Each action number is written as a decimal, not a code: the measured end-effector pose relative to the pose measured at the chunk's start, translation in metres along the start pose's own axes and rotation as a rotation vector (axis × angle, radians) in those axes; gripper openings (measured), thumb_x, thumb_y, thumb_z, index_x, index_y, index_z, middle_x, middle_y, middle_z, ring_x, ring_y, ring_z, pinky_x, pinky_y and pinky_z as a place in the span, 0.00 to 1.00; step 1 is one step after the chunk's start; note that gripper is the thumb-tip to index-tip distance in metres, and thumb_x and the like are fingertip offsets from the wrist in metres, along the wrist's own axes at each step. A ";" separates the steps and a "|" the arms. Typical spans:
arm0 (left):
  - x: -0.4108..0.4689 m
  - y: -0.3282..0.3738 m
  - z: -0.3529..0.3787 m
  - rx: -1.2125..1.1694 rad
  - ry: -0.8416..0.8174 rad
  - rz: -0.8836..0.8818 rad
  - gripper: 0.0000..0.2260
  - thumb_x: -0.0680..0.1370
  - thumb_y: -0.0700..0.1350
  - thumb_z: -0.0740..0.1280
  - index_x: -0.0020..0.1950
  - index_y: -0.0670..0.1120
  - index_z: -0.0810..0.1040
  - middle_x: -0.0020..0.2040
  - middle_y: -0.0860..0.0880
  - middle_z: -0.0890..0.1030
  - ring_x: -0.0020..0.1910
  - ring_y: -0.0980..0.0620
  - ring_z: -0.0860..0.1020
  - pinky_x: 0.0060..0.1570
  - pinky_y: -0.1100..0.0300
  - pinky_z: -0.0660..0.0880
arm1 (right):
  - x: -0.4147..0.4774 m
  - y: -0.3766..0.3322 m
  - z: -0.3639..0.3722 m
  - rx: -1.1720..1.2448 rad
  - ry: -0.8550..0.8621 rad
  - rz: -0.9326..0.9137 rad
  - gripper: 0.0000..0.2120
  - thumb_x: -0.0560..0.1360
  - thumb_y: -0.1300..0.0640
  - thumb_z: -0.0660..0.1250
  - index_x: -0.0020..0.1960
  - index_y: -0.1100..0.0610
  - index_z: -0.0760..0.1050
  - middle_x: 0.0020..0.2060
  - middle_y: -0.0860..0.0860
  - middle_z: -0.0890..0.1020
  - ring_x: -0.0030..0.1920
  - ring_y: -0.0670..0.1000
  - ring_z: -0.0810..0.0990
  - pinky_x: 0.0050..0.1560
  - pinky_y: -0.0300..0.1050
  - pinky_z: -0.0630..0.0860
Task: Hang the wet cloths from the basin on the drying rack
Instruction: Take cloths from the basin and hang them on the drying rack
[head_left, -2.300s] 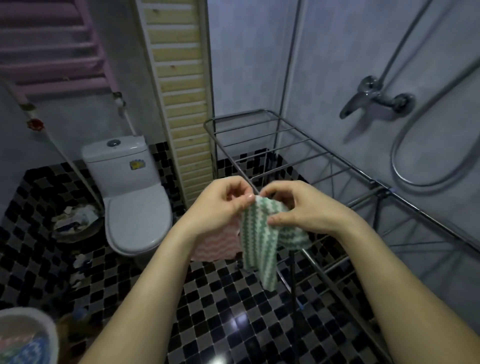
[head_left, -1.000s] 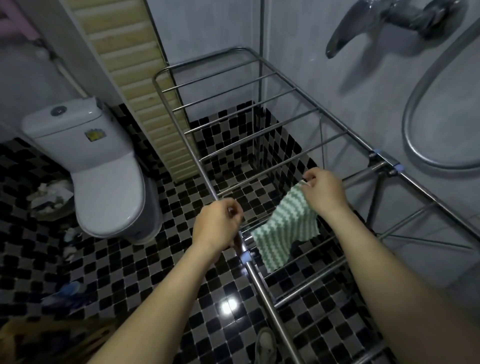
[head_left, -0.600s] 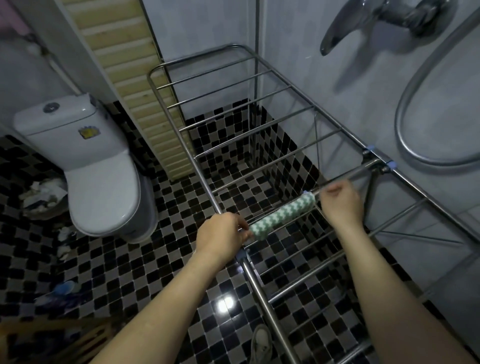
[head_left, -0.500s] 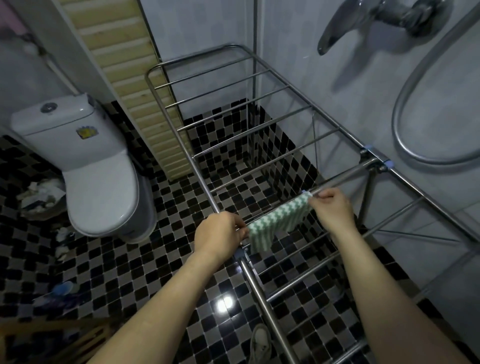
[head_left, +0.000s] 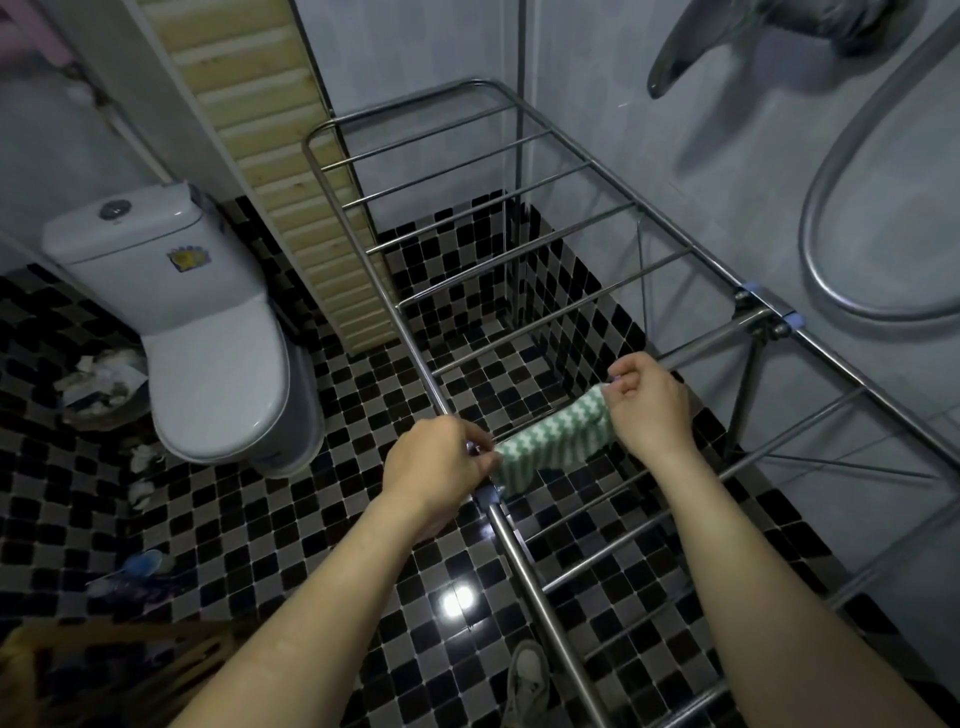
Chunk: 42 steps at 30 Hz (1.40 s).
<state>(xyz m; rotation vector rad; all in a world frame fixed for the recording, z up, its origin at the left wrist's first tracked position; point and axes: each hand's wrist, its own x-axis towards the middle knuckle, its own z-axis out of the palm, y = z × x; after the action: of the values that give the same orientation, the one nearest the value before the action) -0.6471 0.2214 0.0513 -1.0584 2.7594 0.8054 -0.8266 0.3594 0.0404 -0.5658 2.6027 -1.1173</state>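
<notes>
**Green Cloth Stretched Across a Rack Rod**

The green-and-white zigzag cloth lies pulled out lengthwise along one of the thin rods of the drying rack, close to the rack's near side rail. Its lower edge hangs a little below the rod at the left end. The left hand pinches that left end with curled fingers, right where the rod meets the side rail and just above a small bluish joint piece. The right hand holds the other end, fingers bent in and the thumb tucked against the fabric, knuckles up. Both forearms reach in from the bottom, bare.

The rack is bare metal, with several more rods running across it further back, none carrying anything. It stands over a black, grey and white checked tile floor, where a bright light reflection shows beside the rail. A shoe pokes in at the bottom. To the left sits a white toilet, lid down, with a bin of crumpled paper beside it. A slatted wooden panel leans against the wall behind. On the right wall hang a shower mixer and a looped metal hose.
</notes>
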 end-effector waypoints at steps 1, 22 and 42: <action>-0.001 0.001 0.002 0.019 0.001 0.009 0.08 0.76 0.55 0.69 0.52 0.56 0.83 0.51 0.57 0.84 0.48 0.57 0.81 0.47 0.55 0.80 | 0.001 0.002 0.000 -0.027 0.007 -0.009 0.06 0.77 0.60 0.67 0.54 0.56 0.75 0.38 0.47 0.78 0.40 0.49 0.78 0.38 0.40 0.71; -0.048 0.000 -0.082 -1.339 -0.259 -0.237 0.16 0.76 0.28 0.58 0.57 0.43 0.78 0.38 0.48 0.81 0.34 0.54 0.81 0.32 0.62 0.77 | -0.042 -0.034 -0.040 0.880 -0.497 0.384 0.10 0.77 0.59 0.65 0.56 0.59 0.79 0.45 0.55 0.85 0.43 0.49 0.81 0.36 0.39 0.73; -0.165 -0.055 -0.120 -0.692 0.157 0.133 0.09 0.76 0.40 0.70 0.47 0.55 0.82 0.45 0.54 0.84 0.47 0.57 0.82 0.46 0.58 0.79 | -0.192 -0.135 -0.042 0.653 -0.461 -0.061 0.02 0.74 0.61 0.70 0.46 0.59 0.80 0.41 0.55 0.81 0.38 0.50 0.80 0.30 0.38 0.76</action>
<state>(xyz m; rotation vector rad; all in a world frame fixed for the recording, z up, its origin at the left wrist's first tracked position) -0.4734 0.2256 0.1714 -1.0508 2.7446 1.8565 -0.6371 0.3861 0.1824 -0.6457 1.7137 -1.5355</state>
